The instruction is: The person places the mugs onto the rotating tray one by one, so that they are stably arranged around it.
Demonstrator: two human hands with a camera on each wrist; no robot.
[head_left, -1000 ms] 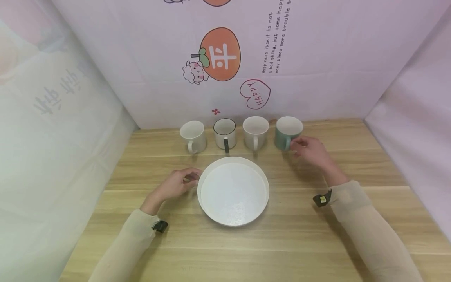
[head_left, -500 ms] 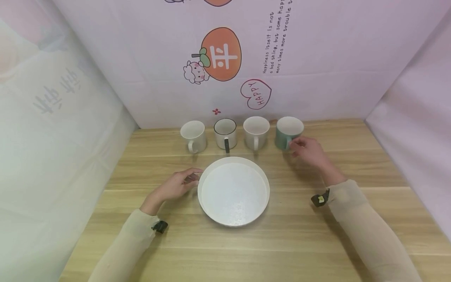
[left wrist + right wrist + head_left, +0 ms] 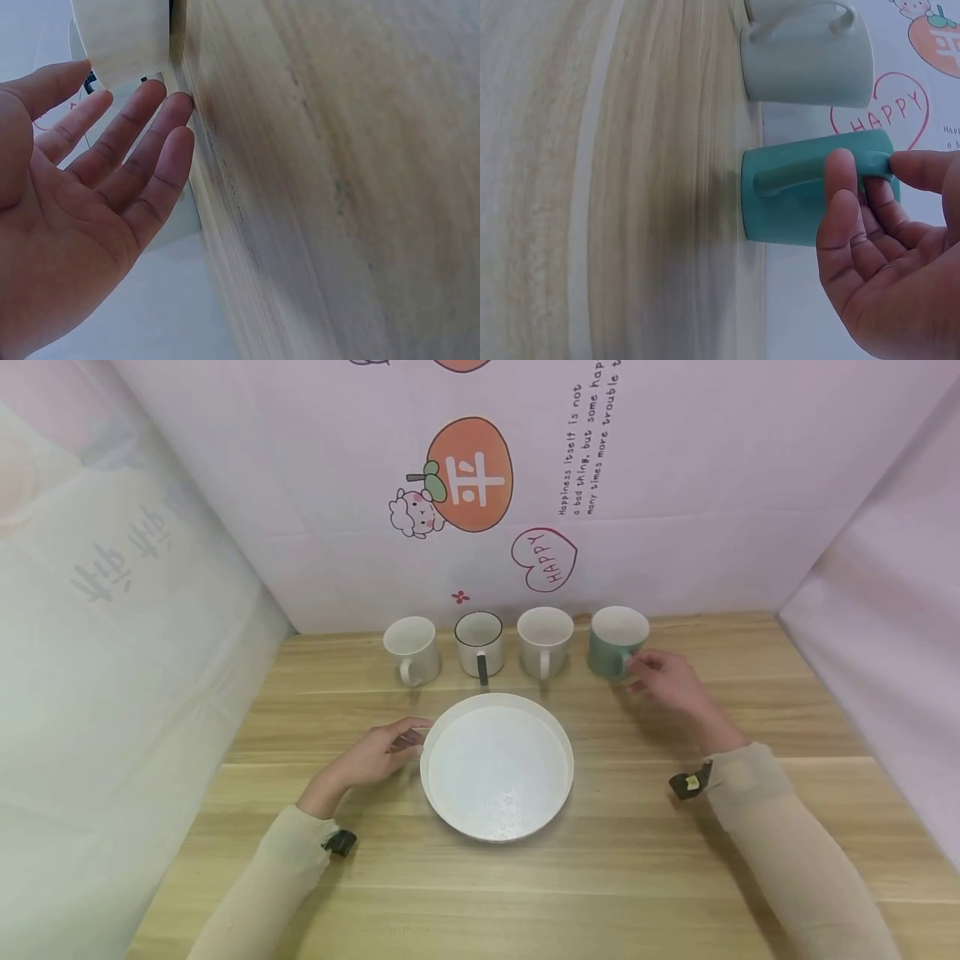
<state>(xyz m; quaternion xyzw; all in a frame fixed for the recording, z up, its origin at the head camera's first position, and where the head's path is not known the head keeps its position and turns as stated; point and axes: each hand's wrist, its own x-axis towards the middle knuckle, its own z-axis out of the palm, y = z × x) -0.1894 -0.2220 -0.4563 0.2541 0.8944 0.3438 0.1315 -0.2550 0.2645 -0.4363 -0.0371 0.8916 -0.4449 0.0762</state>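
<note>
At the right end of a row of mugs, my right hand (image 3: pixel 667 681) pinches the handle of a teal mug (image 3: pixel 606 652). In the right wrist view, thumb and fingers are about the handle of the teal mug (image 3: pixel 780 217), which stands upright on the table. My left hand (image 3: pixel 375 754) is beside the left rim of a round white tray (image 3: pixel 495 768). Its fingers are relaxed and spread in the left wrist view, close to the tray (image 3: pixel 124 37); whether they touch it I cannot tell.
Left of the teal mug stand a white mug (image 3: pixel 543 647), a white mug with a black rim and dark handle (image 3: pixel 472 656), and another white mug (image 3: pixel 420 660). Behind them rises a printed cloth wall (image 3: pixel 660 543). The wooden table (image 3: pixel 525 902) extends in front.
The teal mug has shifted slightly right, its handle swinging right, with the right hand moving along. The left hand, tray and other mugs stay in place.
</note>
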